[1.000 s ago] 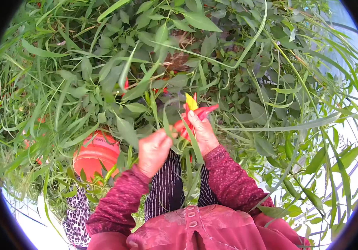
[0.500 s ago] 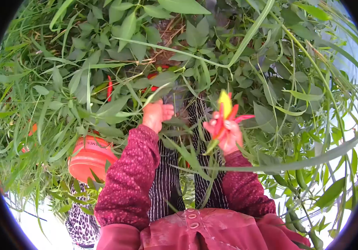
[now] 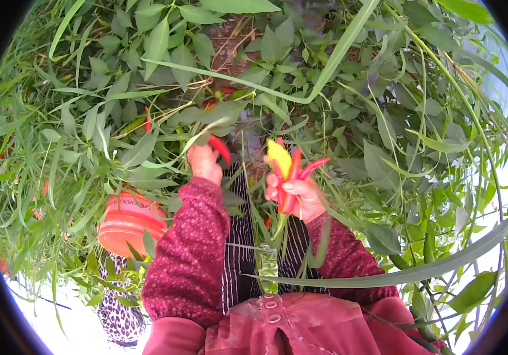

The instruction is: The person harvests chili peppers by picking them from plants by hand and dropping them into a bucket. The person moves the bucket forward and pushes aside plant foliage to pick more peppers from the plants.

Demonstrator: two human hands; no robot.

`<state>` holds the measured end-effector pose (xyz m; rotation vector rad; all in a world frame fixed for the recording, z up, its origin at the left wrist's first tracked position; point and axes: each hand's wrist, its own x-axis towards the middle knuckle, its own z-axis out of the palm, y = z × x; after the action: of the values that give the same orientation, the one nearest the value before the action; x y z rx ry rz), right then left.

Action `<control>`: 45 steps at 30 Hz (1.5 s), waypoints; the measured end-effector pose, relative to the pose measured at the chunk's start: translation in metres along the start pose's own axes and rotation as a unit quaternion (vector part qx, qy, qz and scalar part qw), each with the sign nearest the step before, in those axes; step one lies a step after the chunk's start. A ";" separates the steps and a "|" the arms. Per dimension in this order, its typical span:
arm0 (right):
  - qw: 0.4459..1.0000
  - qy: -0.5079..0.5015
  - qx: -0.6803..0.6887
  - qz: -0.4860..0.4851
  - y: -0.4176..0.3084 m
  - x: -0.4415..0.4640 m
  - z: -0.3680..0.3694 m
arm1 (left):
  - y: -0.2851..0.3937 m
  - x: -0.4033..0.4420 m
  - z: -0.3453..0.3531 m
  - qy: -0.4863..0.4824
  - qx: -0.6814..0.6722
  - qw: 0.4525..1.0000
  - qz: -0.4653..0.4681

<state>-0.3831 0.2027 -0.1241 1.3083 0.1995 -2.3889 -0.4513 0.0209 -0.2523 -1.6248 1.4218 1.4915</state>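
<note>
My right hand [image 3: 304, 198] is closed round a bunch of red chili peppers [image 3: 290, 202], their tips fanned out above the fingers. Among them is a yellow-green piece [image 3: 279, 155]; whether it is a pepper or a leaf I cannot tell. To the left, at the edge of the leaves, my left hand [image 3: 204, 163] has its fingers curled at a curved red chili pepper [image 3: 221, 149]. Foliage partly covers that hand. More red chili peppers show through the plants, one [image 3: 147, 119] hanging upright left of my left hand.
An orange-red bucket [image 3: 128, 228] lies among the grass at left, with a leopard-print cloth [image 3: 118, 313] below it. Leafy pepper plants [image 3: 348, 106] surround both hands. A long grass blade [image 3: 431, 269] crosses in front of my right sleeve. Striped trousers [image 3: 239, 236] show between my arms.
My left hand has shifted slightly left and its fingers have closed; a red chili pepper now shows at them. My right hand has moved left and a little down, still holding its bunch.
</note>
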 end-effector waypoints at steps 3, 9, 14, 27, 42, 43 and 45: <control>0.996 0.011 -0.068 0.056 0.005 0.005 0.000 | 0.016 -0.014 -0.014 -0.087 0.049 0.994 -0.038; 0.994 0.042 -0.067 0.080 0.006 0.010 -0.010 | 0.071 -0.024 -0.037 -0.187 0.139 0.956 -0.180; 0.995 0.038 -0.049 0.076 0.003 0.013 -0.018 | 0.089 -0.030 -0.036 -0.239 0.202 0.929 -0.200; 0.994 -0.009 -0.027 0.108 0.006 0.011 -0.020 | 0.098 -0.117 -0.046 -0.249 0.349 0.895 -0.123; 0.949 -0.009 -0.239 0.204 -0.005 -0.008 -0.041 | 0.052 -0.081 -0.055 -0.114 0.238 0.964 0.019; 0.950 -0.011 -0.238 0.204 -0.010 -0.012 -0.046 | 0.052 -0.076 -0.064 -0.062 0.239 0.969 0.028; 0.951 -0.005 -0.241 0.193 -0.020 -0.018 -0.053 | 0.042 -0.066 -0.081 -0.074 0.322 0.941 0.066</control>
<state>-0.3416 0.2426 -0.1402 0.9939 0.4490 -1.8616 -0.4482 -0.0416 -0.1585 -1.0097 1.7192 1.0198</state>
